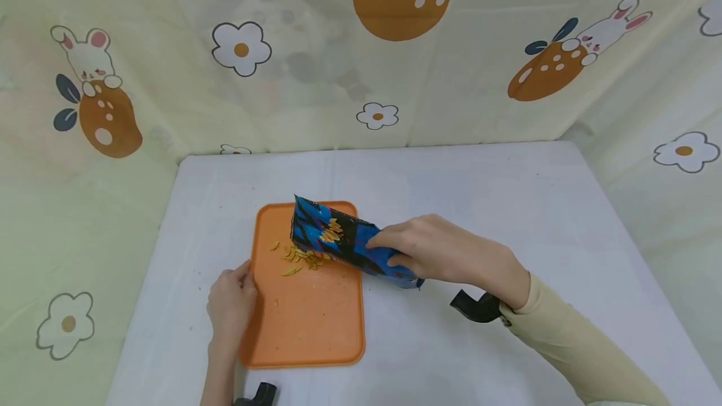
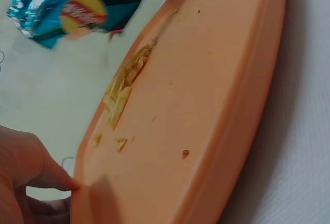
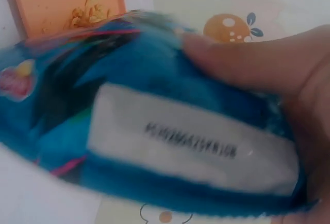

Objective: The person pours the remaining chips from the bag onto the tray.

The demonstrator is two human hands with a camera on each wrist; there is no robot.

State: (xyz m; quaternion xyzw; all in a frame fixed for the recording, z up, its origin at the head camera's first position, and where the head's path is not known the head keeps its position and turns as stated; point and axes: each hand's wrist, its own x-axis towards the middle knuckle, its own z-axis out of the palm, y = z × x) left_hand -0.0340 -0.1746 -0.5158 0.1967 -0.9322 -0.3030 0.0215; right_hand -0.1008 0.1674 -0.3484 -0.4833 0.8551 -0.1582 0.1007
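Observation:
My right hand [image 1: 437, 249] grips the lower end of a blue and black snack bag [image 1: 361, 255]. It is tilted over the far right of an orange tray [image 1: 316, 331], its other end toward the tray's middle. Thin yellow chip sticks [image 1: 299, 257] lie in a small heap on the tray under the bag, with a few crumbs around. At the tray's left edge my left hand [image 1: 231, 299] pinches the rim between thumb and fingers. The right wrist view shows a white printed label [image 3: 191, 141] on the bag, with my thumb pressing its side.
The tray lies on a white table [image 1: 479, 187]. A patterned curtain [image 1: 304, 99] with rabbits and flowers hangs behind and at both sides. Black wrist camera mounts [image 1: 476, 307] show at both wrists.

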